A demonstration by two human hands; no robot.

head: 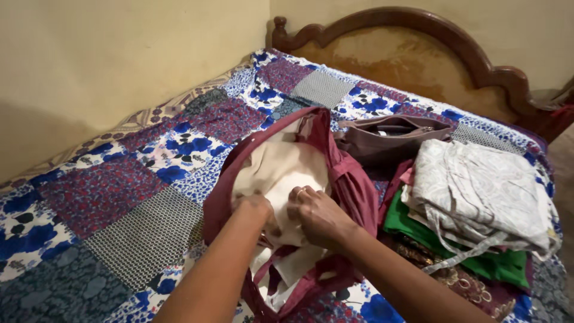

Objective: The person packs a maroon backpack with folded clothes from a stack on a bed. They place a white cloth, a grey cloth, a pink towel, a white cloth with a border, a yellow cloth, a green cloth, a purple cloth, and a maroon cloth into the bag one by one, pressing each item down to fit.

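1. On the bed [107,197], over a patchwork quilt, a maroon garment [350,185] lies spread open, its cream lining [281,170] facing up.
2. Left hand [256,209] and right hand [317,212] sit close together, fingers pinching the lining, seemingly to hold it flat.
3. Folded clothes [478,197] are stacked just right; a brown handbag [388,137] lies behind.

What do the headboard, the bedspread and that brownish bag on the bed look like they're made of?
The headboard looks like carved wood, dark and glossy along its curved rim, with a duller, worn panel. The bedspread seems a matte patchwork of printed cotton-like squares. The brownish bag looks like smooth leather or imitation leather with a faint sheen; which one I cannot tell.
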